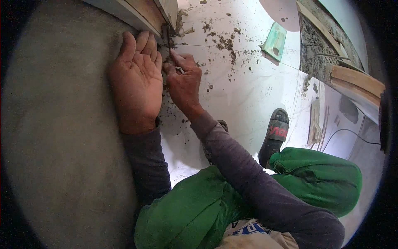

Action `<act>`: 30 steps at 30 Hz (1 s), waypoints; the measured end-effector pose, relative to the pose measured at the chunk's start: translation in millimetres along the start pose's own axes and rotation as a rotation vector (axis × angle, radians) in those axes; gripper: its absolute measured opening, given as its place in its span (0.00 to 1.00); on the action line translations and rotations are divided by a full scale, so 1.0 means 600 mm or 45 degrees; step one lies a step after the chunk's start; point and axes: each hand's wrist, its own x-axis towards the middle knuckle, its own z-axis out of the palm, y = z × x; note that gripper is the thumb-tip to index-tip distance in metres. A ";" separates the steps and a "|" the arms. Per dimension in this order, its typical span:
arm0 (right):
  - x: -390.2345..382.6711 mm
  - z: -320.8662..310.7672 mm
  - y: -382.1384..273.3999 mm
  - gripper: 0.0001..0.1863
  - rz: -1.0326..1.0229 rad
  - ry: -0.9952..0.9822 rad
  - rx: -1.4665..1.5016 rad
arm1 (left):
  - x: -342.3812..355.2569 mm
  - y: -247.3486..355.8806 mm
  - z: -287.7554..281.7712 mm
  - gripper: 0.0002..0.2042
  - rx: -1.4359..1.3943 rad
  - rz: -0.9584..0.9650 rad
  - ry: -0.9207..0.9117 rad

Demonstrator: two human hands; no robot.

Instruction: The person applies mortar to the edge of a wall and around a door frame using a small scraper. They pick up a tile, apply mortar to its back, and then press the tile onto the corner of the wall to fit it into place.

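Head view: nearest, at the lower edge, a pale shirt (257, 240) bears blue printed lettering, partly cut by folds. Above it spread loose green cloth trousers (195, 207), and two long dark purple-grey sleeves (248, 166) reach forward. A black open-toed slide sandal (278, 128) carries bold red lettering across its strap; its partner is mostly hidden behind the right sleeve.

Farther on, the left hand (139, 85) lies palm up beside a smooth grey cement surface (62, 124), its grip wide, fingertips at the foot of a pale wooden board (128, 14). Beside it, the right hand (184, 81) has its grip narrow, fingers bent in, the tips at a thin dark reddish-brown strip (167, 36) by the board's end; whether they clasp it I cannot tell.

Beyond, dark crumbly debris (226, 43) is scattered over the white tiled floor (244, 91). A flat rectangular pale-green block (275, 39) lies past it, near a rough grey mortar strip (311, 45).
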 end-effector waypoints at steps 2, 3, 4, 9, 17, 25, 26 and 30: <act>-0.002 -0.024 0.010 0.17 0.131 -0.096 -0.172 | 0.003 -0.004 0.000 0.27 -0.018 -0.002 0.013; -0.003 -0.026 0.014 0.17 0.130 -0.097 -0.173 | 0.003 -0.006 0.000 0.28 -0.031 -0.003 0.028; -0.004 -0.029 0.018 0.14 0.314 -0.082 -0.010 | 0.003 -0.008 0.001 0.28 -0.034 -0.003 0.029; -0.006 -0.032 0.000 0.10 0.902 -0.170 0.698 | -0.002 -0.003 0.005 0.30 -0.001 0.047 0.015; 0.034 -0.029 -0.052 0.14 1.042 -0.092 1.184 | 0.001 -0.004 0.000 0.35 0.003 0.020 -0.011; 0.047 -0.038 -0.079 0.13 1.072 -0.184 1.315 | 0.000 -0.008 -0.001 0.41 0.104 0.039 -0.036; 0.049 -0.040 -0.085 0.13 1.100 -0.188 1.354 | 0.000 -0.007 -0.001 0.42 0.118 0.053 -0.052; 0.053 -0.045 -0.071 0.12 1.026 -0.278 1.383 | 0.001 -0.006 -0.006 0.42 0.113 0.049 -0.092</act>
